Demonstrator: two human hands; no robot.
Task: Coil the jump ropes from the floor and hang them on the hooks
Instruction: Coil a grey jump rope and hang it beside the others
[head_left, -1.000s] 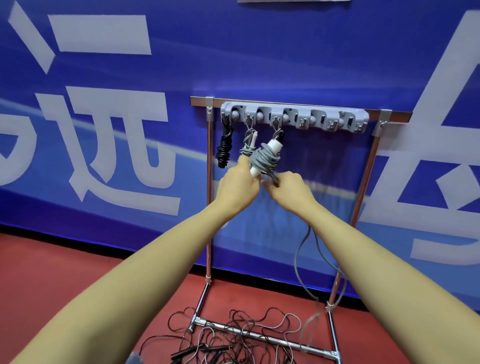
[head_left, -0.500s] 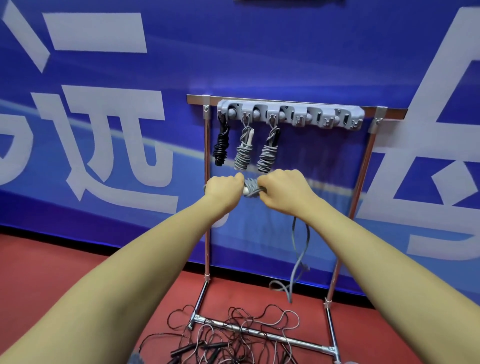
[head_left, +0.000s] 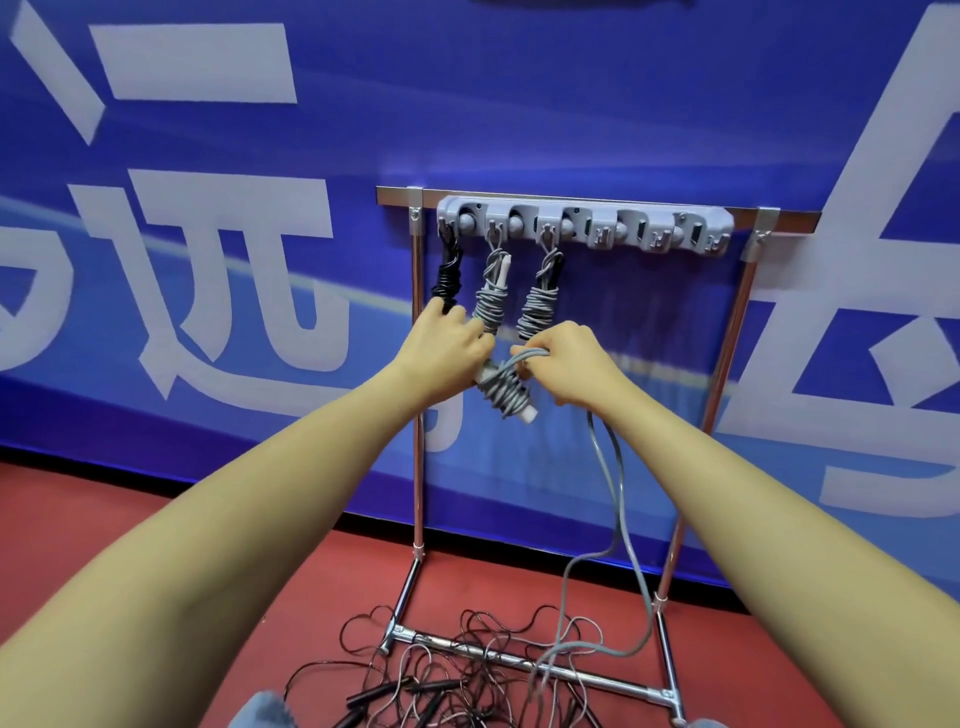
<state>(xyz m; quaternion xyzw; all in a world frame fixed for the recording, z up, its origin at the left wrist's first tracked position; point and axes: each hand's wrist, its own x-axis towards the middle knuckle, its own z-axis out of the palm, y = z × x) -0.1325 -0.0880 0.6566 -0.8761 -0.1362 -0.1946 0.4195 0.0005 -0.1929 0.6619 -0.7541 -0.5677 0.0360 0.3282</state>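
My left hand (head_left: 445, 347) grips the upper end of a grey jump rope bundle (head_left: 505, 391), whose white handle tip points down to the right. My right hand (head_left: 570, 362) pinches the grey cord where it wraps onto the bundle. The loose grey cord (head_left: 618, 499) hangs from that hand down to the floor. Both hands are just below the grey hook rail (head_left: 587, 228). Three coiled ropes hang on its left hooks: a black one (head_left: 449, 274) and two grey ones (head_left: 492, 296), (head_left: 540, 304). The right hooks are bare.
The rail sits on a chrome stand (head_left: 416, 395) against a blue banner wall. Thin black ropes (head_left: 447, 670) lie tangled on the red floor around the stand's base bar (head_left: 524, 660). Black handles lie at the bottom edge.
The bundle has turned, so its white handle tip now points down right. My hands shifted slightly up toward the hanging coils, and more grey cord trails to the floor.
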